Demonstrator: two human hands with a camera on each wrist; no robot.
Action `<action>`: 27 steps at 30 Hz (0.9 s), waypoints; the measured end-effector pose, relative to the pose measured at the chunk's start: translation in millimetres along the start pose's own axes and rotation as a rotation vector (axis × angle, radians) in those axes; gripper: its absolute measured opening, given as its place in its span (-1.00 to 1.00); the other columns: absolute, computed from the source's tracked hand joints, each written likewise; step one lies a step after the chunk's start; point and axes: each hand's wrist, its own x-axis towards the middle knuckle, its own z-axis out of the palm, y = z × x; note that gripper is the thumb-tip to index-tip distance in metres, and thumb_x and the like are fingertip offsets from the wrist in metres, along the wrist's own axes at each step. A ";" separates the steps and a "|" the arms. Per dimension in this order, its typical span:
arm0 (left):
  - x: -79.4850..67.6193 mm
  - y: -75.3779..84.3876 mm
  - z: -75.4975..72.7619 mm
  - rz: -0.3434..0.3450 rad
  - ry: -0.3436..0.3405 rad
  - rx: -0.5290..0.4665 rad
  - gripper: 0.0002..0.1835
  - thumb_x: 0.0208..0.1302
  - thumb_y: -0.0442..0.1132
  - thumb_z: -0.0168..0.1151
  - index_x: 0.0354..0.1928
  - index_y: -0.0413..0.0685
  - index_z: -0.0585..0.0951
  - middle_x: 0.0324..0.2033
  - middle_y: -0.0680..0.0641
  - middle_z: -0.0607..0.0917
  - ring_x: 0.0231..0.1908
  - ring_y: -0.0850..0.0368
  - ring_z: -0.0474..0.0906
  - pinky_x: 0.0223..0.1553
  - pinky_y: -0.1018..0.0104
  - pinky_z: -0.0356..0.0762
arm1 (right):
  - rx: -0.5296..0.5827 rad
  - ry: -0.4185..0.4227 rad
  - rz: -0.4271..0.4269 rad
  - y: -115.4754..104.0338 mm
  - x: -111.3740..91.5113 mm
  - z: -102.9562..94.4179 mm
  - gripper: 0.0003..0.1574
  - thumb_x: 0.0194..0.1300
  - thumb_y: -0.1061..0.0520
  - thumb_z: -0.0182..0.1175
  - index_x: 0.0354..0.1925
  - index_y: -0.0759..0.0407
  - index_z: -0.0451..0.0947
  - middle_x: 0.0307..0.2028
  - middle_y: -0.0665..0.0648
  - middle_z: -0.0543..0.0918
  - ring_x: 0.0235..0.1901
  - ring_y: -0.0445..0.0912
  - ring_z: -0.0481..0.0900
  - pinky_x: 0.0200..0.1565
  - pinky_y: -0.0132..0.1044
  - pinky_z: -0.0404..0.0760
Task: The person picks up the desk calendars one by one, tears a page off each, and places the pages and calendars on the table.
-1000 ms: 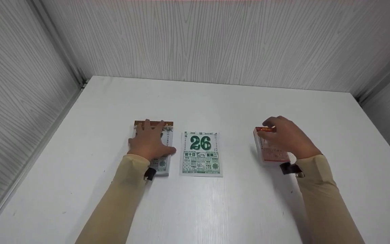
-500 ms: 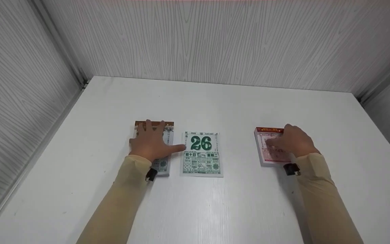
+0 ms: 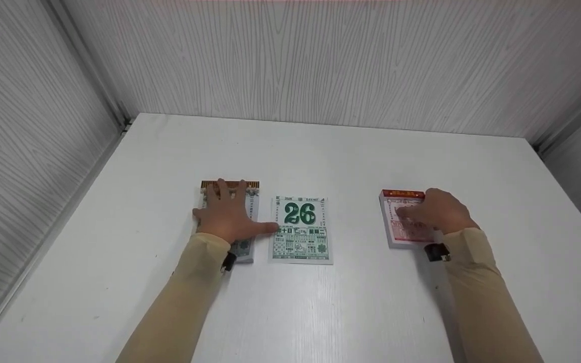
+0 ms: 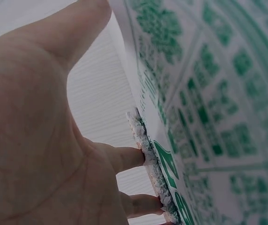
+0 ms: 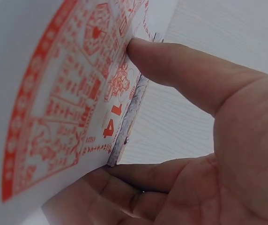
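Note:
In the head view my left hand (image 3: 225,214) lies spread over a green-printed tear-off calendar (image 3: 253,201), covering most of its face. Its thumb reaches sideways to the left edge of a calendar sheet (image 3: 300,217) bearing a green 26. The left wrist view shows my fingertips at the ragged torn strip (image 4: 145,140) along the calendar's binding. On the right, my right hand (image 3: 439,212) holds a red-printed tear-off calendar (image 3: 396,222) by its right side. The thumb rests on its front page, which reads 14 in the right wrist view, and the curled fingers lie along its side.
All three printed pieces lie in a row on a white table (image 3: 295,312). A wood-grain panel (image 3: 321,60) stands behind the table's far edge, with further panels at left and right. Both forearms reach in from the near side.
The red calendar has been lowered to lie on the table, and my right hand has shifted to its right side. My left thumb has stretched rightward to the 26 sheet.

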 end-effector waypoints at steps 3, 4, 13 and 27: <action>-0.4 0.2 1.1 -0.003 0.007 0.021 0.47 -0.14 0.56 0.43 0.67 -0.01 -0.07 0.59 -0.46 -0.21 0.54 -0.56 -0.27 0.19 -0.72 0.08 | 0.002 0.002 -0.001 0.0 -0.3 1.0 0.01 0.32 -0.30 0.27 0.22 0.58 0.37 -0.06 0.38 0.60 -0.22 0.10 0.50 -0.30 -0.17 0.50; -0.2 0.6 1.7 -0.004 0.006 0.028 0.49 -0.15 0.55 0.45 0.67 -0.02 -0.08 0.58 -0.46 -0.21 0.54 -0.56 -0.27 0.19 -0.72 0.08 | 0.003 0.003 -0.002 0.2 -0.6 1.0 0.00 0.32 -0.30 0.27 0.21 0.58 0.37 -0.07 0.37 0.60 -0.23 0.09 0.49 -0.31 -0.18 0.49; -1.3 3.3 1.5 -0.009 0.005 0.048 0.46 -0.12 0.44 0.51 0.67 -0.04 -0.08 0.58 -0.49 -0.18 0.53 -0.56 -0.19 0.18 -0.70 0.14 | -0.026 0.023 -0.019 0.7 -0.1 0.2 -0.06 0.31 -0.29 0.27 0.13 0.55 0.42 -0.12 0.34 0.61 -0.27 0.05 0.48 -0.35 -0.20 0.49; -8.6 11.7 -23.8 0.034 -0.015 -0.087 0.14 0.24 0.42 0.27 0.65 -0.07 0.06 0.57 -0.42 0.02 0.54 -0.48 -0.04 0.37 -0.48 0.12 | 0.147 -0.041 0.017 -1.7 0.9 -3.4 0.39 0.28 -0.35 0.31 0.49 0.56 -0.16 0.24 0.57 0.39 0.09 0.27 0.45 0.17 0.22 0.52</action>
